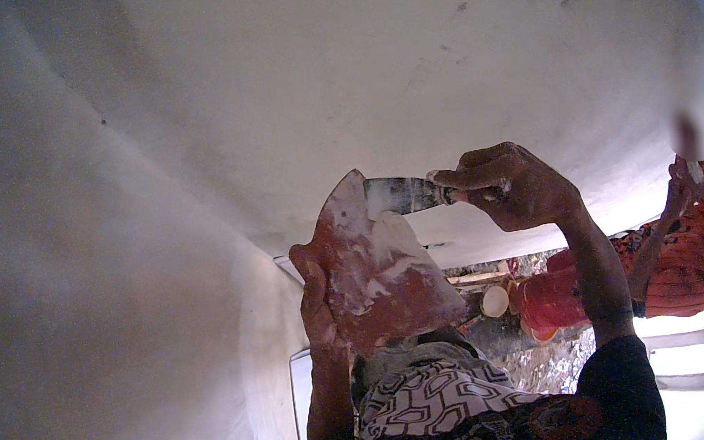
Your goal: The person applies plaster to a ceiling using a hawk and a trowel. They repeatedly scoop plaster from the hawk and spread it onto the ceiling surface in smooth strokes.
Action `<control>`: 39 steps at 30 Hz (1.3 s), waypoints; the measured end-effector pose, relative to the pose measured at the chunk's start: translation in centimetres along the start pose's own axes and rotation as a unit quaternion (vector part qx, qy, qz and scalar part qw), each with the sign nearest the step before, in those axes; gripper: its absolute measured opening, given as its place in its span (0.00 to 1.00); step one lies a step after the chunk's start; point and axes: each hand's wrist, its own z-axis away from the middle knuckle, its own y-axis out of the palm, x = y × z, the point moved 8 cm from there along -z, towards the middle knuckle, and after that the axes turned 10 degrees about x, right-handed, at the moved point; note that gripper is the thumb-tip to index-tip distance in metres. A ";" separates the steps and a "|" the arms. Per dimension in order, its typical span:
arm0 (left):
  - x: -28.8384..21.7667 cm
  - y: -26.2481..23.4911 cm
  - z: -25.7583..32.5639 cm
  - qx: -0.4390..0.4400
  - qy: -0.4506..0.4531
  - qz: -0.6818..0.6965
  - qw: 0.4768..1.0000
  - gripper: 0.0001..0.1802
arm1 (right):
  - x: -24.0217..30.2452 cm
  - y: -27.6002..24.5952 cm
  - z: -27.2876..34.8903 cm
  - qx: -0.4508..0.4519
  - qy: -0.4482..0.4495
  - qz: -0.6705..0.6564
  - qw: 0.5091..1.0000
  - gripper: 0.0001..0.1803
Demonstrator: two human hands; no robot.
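My left hand (pixel 317 304) is closed on the left edge of a reddish-brown plastering board (pixel 366 310), held up in front of my chest. White putty (pixel 393 234) is smeared over the board, thickest toward its upper right. In my right hand (pixel 520 186) is a putty knife (pixel 403 194), gripped by its handle, which the fingers mostly hide. Its wide blade lies flat across the board's upper right edge and has white putty on it. White smears also mark the right hand's fingers.
A smooth pale plastered surface (pixel 301 71) fills the upper view, meeting a wall (pixel 115 350) on the left. At right, a co-worker in an orange shirt (pixel 680 283) raises an arm. A round whitish container (pixel 495 301) lies beyond my board, above rubble-strewn ground (pixel 541 365).
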 end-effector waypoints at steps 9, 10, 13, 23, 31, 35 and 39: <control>0.6 -1.3 0.2 -0.045 -0.008 0.055 0.997 0.29 | 0.4 1.8 0.7 -0.032 -0.010 -0.110 0.993 0.21; 0.8 -2.1 0.3 -0.040 -0.015 0.066 0.997 0.29 | 0.8 2.0 0.5 -0.028 -0.016 -0.124 0.992 0.21; 1.1 -3.1 0.7 -0.044 -0.029 0.062 0.997 0.30 | 1.3 2.3 0.3 -0.024 -0.002 -0.119 0.993 0.22; 0.1 1.3 0.6 -0.080 0.010 -0.023 0.996 0.27 | 2.4 1.5 0.8 -0.121 -0.087 -0.072 0.986 0.21; 0.5 2.3 0.7 -0.104 0.072 -0.024 0.992 0.25 | 3.0 4.5 3.9 -0.302 -0.108 -0.101 0.942 0.20; 0.7 3.1 1.1 -0.079 0.065 0.017 0.995 0.24 | 0.7 7.2 5.3 -0.312 -0.026 -0.282 0.907 0.20; 0.9 2.2 1.6 -0.151 0.084 -0.025 0.985 0.26 | 0.9 6.1 6.6 -0.279 -0.132 -0.103 0.945 0.16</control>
